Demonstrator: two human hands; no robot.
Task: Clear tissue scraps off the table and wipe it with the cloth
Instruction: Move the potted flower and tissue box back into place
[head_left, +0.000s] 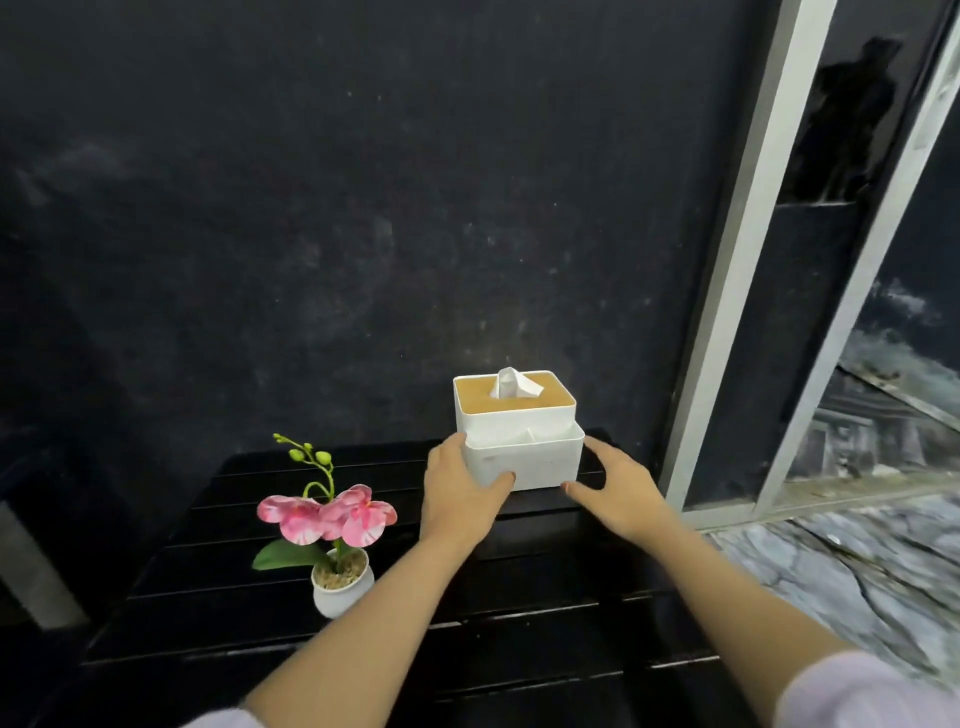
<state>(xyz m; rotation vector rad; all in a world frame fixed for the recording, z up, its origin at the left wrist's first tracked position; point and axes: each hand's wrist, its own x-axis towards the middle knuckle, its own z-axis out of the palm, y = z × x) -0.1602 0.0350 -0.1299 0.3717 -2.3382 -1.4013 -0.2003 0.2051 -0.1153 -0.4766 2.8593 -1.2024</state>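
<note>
Left hand (460, 496) is on the near-left corner of the white tissue box (519, 434), thumb curled onto the front face, fingers along the left side, so it grips that corner. Right hand (621, 491) is spread and relaxed just beside the box's right side, holding nothing; contact unclear. The box sits at the far edge of the dark slatted tabletop (467, 623), a tissue (511, 383) poking up through its tan lid. It looks like rigid plastic, light, with smooth, likely slippery walls; best taken by both side walls low down, not by the lid or the soft tissue. No scraps or cloth in view. A potted pink orchid (332, 525) stands well left, tall and likely tippy.
</note>
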